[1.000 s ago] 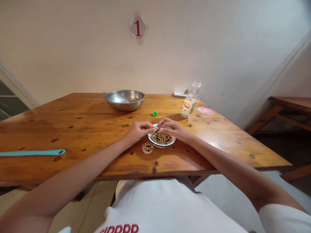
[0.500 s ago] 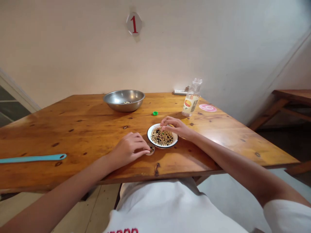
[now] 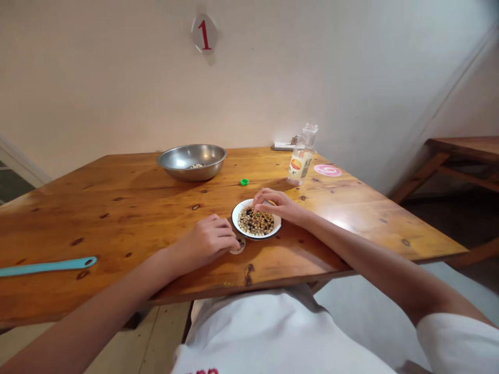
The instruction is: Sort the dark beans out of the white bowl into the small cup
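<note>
A white enamel bowl (image 3: pixel 236 223) with a dark rim stands near the front of the table. It holds mixed beans (image 3: pixel 255 222), mostly tan with some black and a small green spot. My right hand (image 3: pixel 276 201) reaches over its far right rim, thumb and fingertips pinched at the beans; what they grip is too small to make out. Left of the bowl, my left hand (image 3: pixel 213 238) rests on the table with its fingers drawn together. Its fingertips are at a small pale round dish (image 3: pixel 238 248) with dark bits in it, partly covered by those fingertips.
A steel basin (image 3: pixel 191 171) with a few beans inside stands at the back left of the wooden table (image 3: pixel 136 208). A green bottle cap (image 3: pixel 244 182) lies behind the bowl. A clear plastic bottle (image 3: pixel 300 163) stands at the back right. A blue handle (image 3: pixel 49 266) lies at left.
The whole view has shifted slightly, so the table things appear a little further left. My left fingertips have moved slightly at the small dish, while my right hand stays over the beans.
</note>
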The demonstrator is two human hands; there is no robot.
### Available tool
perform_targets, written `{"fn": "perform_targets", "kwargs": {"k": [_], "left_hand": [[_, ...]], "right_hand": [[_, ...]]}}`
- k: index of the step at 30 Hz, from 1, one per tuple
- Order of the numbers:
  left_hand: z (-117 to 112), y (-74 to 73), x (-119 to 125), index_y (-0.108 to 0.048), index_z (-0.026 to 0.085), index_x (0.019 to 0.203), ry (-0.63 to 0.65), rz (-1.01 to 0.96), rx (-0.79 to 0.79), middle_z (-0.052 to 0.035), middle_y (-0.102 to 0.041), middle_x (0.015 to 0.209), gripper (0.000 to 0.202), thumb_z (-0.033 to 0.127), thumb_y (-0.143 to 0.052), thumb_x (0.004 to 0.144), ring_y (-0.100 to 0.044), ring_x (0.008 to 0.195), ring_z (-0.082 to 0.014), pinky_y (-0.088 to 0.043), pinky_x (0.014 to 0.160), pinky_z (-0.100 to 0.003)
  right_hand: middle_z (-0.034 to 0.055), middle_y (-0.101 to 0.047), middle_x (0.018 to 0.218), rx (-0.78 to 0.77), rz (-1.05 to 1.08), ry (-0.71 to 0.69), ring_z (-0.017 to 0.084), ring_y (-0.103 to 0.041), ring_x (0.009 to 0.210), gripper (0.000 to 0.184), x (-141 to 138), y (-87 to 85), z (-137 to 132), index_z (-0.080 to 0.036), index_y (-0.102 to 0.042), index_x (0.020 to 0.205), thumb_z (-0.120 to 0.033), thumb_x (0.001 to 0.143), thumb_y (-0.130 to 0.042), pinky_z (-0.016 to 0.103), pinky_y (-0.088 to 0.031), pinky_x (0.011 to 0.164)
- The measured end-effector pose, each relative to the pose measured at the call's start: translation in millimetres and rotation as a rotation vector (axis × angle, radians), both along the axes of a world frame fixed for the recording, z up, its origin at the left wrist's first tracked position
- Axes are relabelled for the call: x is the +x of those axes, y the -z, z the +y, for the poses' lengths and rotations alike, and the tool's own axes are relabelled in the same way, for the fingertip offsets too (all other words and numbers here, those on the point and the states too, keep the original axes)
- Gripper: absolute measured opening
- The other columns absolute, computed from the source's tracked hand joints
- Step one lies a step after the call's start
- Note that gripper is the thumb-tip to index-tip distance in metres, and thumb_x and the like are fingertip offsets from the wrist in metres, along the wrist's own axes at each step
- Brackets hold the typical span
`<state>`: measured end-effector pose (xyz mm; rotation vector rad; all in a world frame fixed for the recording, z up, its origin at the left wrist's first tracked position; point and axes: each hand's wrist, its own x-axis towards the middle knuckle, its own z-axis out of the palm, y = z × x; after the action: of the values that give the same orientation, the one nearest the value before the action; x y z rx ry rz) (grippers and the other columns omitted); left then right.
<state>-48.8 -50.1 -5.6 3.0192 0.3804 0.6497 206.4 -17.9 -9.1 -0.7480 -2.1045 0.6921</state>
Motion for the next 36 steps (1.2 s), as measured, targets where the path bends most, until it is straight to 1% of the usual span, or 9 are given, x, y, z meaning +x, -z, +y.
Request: {"fn": "perform_targets", "kwargs": {"k": [4,8,10,13,15,17,20,22,36], "left_hand": [[0.5,-4.7,4.7,-0.067,0.022,0.085,0.068,0.004,-0.007,-0.0021,-0.073,0.083,0.019,0.014,-0.05,0.088,-0.057,0.082,-0.0167,-0.035,0.078,-0.028],[-1.8,-13.0,5.6,-0.068,0.022,0.089,0.03,-0.132,-0.088,-0.0028,-0.073,0.084,0.014,0.018,-0.055,0.086,-0.059,0.081,-0.0166,-0.04,0.077,-0.028],[-1.4,-17.7,7.6,-0.07,0.022,0.087,-0.028,-0.241,-0.222,-0.0032,-0.072,0.082,0.012,0.021,-0.058,0.084,-0.06,0.08,-0.0165,-0.043,0.076,-0.027],[6.7,-20.9,16.5,-0.071,0.021,0.079,-0.216,-0.428,-0.513,-0.0041,-0.072,0.08,0.01,0.029,-0.066,0.078,-0.062,0.076,-0.0179,-0.046,0.073,-0.028],[17.4,-19.4,25.3,-0.072,0.02,0.075,-0.354,-0.596,-0.745,-0.0044,-0.073,0.078,0.015,0.034,-0.072,0.07,-0.063,0.075,-0.0196,-0.048,0.073,-0.03],[29.5,-16.2,34.1,-0.072,0.018,0.073,-0.417,-0.8,-0.951,-0.0052,-0.073,0.08,0.023,0.036,-0.078,0.061,-0.064,0.08,-0.0209,-0.048,0.077,-0.031],[42.5,-11.6,43.5,-0.072,0.018,0.076,-0.445,-0.908,-1.014,-0.005,-0.073,0.086,0.03,0.039,-0.079,0.057,-0.063,0.088,-0.0203,-0.046,0.085,-0.031],[45.6,-9.2,46.2,-0.071,0.017,0.078,-0.452,-0.924,-1.041,-0.0056,-0.073,0.087,0.032,0.04,-0.08,0.056,-0.063,0.089,-0.0204,-0.046,0.086,-0.032],[36.8,7.8,48.7,-0.073,0.017,0.078,-0.399,-0.951,-1.292,-0.0043,-0.073,0.081,0.031,0.035,-0.082,0.054,-0.065,0.079,-0.0181,-0.048,0.08,-0.03]], "right_hand": [[0.0054,-0.064,0.085,0.011,0.004,0.018,0.017,-0.058,0.087,0.031,-1.4,-4.1,-3.1,-0.017,-0.068,0.073,-0.043,0.084,-0.057,0.031,-0.043,0.086],[0.0055,-0.064,0.084,0.009,0.011,0.02,0.016,-0.059,0.084,0.034,-2.4,-7.6,-4.9,-0.016,-0.067,0.072,-0.045,0.085,-0.055,0.031,-0.043,0.085],[0.0052,-0.063,0.083,0.004,0.028,0.019,0.016,-0.059,0.083,0.034,-3.1,-8.0,-4.9,-0.016,-0.067,0.071,-0.046,0.084,-0.056,0.031,-0.043,0.085],[0.0044,-0.062,0.083,-0.007,0.075,0.018,0.016,-0.058,0.083,0.035,-5.0,-6.6,-4.7,-0.017,-0.066,0.069,-0.048,0.082,-0.057,0.031,-0.043,0.085],[0.0039,-0.06,0.083,-0.019,0.117,0.024,0.016,-0.058,0.082,0.036,-6.8,-4.4,-5.4,-0.017,-0.064,0.068,-0.049,0.082,-0.057,0.031,-0.043,0.084],[0.0037,-0.059,0.082,-0.037,0.163,0.038,0.016,-0.057,0.082,0.037,-9.1,-2.1,-7.2,-0.017,-0.063,0.068,-0.049,0.083,-0.056,0.031,-0.043,0.084],[0.004,-0.057,0.084,-0.071,0.222,0.057,0.016,-0.056,0.086,0.034,-12.5,-0.2,-11.3,-0.017,-0.062,0.067,-0.045,0.084,-0.055,0.032,-0.042,0.087],[0.0041,-0.056,0.086,-0.096,0.247,0.06,0.017,-0.056,0.088,0.032,-14.2,-0.6,-13.8,-0.017,-0.061,0.065,-0.042,0.084,-0.056,0.032,-0.041,0.088],[0.0027,-0.057,0.082,-0.234,0.326,0.031,0.017,-0.055,0.087,0.026,-14.4,2.2,-14.4,-0.017,-0.056,0.059,-0.03,0.082,-0.057,0.032,-0.041,0.086]]}}
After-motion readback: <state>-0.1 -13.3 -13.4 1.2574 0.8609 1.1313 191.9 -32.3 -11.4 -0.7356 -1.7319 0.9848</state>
